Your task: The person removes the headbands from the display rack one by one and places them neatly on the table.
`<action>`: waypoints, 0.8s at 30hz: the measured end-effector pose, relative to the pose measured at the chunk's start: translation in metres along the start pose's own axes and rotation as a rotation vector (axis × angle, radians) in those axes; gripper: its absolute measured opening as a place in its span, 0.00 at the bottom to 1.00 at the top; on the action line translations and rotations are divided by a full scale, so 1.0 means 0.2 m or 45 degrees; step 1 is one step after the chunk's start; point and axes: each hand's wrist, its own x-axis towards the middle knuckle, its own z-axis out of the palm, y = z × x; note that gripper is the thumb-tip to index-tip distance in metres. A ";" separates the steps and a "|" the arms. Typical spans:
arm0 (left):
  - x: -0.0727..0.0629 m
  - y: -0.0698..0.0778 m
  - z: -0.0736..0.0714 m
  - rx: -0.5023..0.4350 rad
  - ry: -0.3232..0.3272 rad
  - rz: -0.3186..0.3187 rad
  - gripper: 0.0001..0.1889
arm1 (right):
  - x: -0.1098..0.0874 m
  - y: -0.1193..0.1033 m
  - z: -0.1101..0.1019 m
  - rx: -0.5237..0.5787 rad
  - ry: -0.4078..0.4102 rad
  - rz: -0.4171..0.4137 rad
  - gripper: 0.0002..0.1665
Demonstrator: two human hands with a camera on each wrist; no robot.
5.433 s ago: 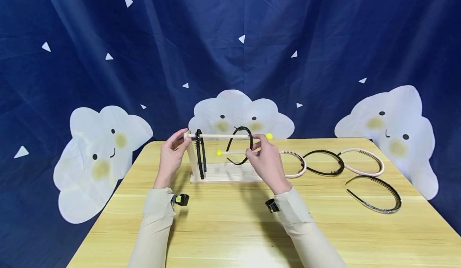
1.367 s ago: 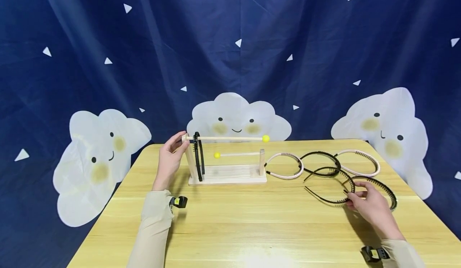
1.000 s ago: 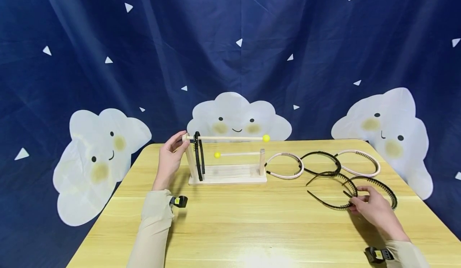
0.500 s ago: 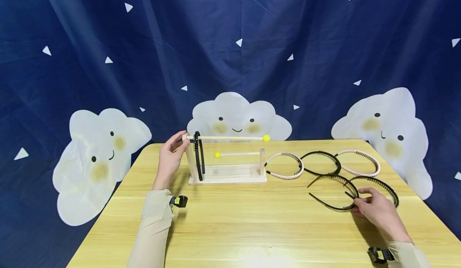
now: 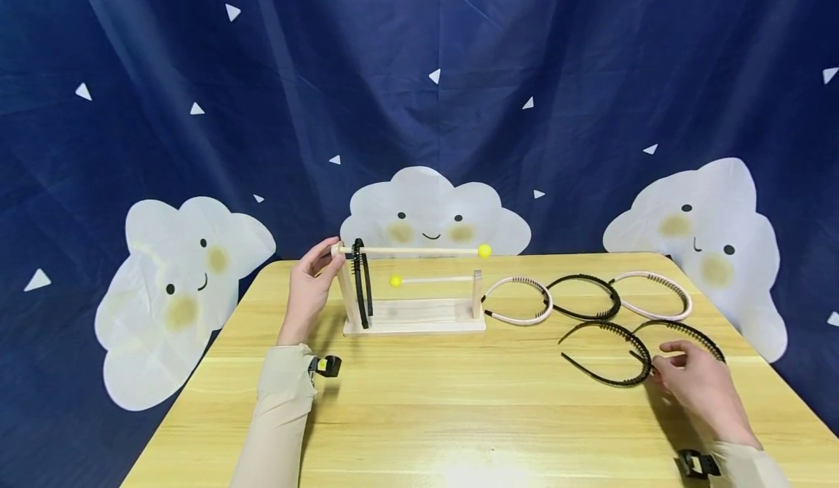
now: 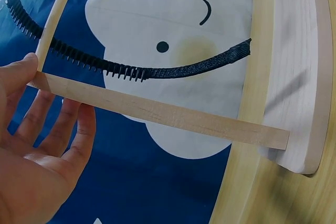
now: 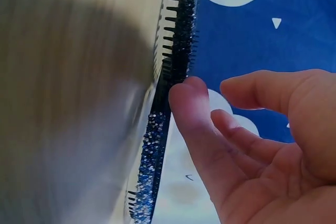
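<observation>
My left hand (image 5: 309, 291) grips the top of the left post of a wooden headband rack (image 5: 419, 316), thumb and fingers on either side of the post (image 6: 157, 106). A black toothed headband (image 5: 360, 284) hangs on the rack's upper rod close to that post. My right hand (image 5: 701, 382) is low over the table, just right of a black headband (image 5: 641, 346) lying flat. In the right wrist view, thumb and fingers are spread apart, one fingertip right at the black headband (image 7: 184, 30). A blue-glittered band (image 7: 149, 171) runs below it. Another dark headband (image 5: 698, 333) lies partly behind this hand.
Two pale pink headbands (image 5: 524, 280) and a black one (image 5: 583, 277) between them lie in a row right of the rack. Yellow balls cap the rack's upper rod (image 5: 419, 250) and lower rod (image 5: 435, 280). A blue cloud-patterned curtain (image 5: 419, 73) hangs behind the table.
My right hand has carried a black headband from the rack to the table at right, lowered it flat and let go. The hand now sits slightly right of it. My left hand stays put.
</observation>
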 end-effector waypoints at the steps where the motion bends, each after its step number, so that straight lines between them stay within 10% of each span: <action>1: 0.00 0.00 0.00 -0.001 0.000 0.002 0.21 | 0.00 -0.01 0.00 -0.006 0.013 -0.003 0.27; 24: 0.00 0.00 0.00 -0.015 -0.005 0.002 0.22 | 0.07 -0.36 -0.02 -0.013 0.270 -0.242 0.29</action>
